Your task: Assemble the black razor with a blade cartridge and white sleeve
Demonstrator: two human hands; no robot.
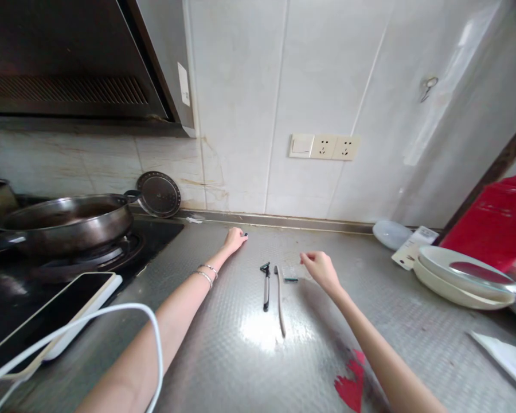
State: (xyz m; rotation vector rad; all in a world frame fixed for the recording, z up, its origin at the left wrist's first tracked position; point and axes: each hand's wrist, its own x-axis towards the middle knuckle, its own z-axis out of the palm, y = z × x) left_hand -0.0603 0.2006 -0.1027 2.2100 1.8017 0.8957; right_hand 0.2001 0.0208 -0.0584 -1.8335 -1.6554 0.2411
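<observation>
A small dark piece [245, 234] is pinched by the left hand [234, 238] left of the razor [266, 285]; the right hand [320, 268] fingers are closed narrowly above a clear packet [289, 273]; the razor lies untouched.

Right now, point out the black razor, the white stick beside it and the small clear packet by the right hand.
black razor [266, 288]: head view, middle of its handle.
white stick [280, 301]: head view, mid-shaft.
small clear packet [289, 273]: head view, its centre, left of the right hand [320, 268].

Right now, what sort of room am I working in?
Most likely a home kitchen: a frying pan sits on a gas hob under a range hood, with stacked plates on the steel counter.
</observation>
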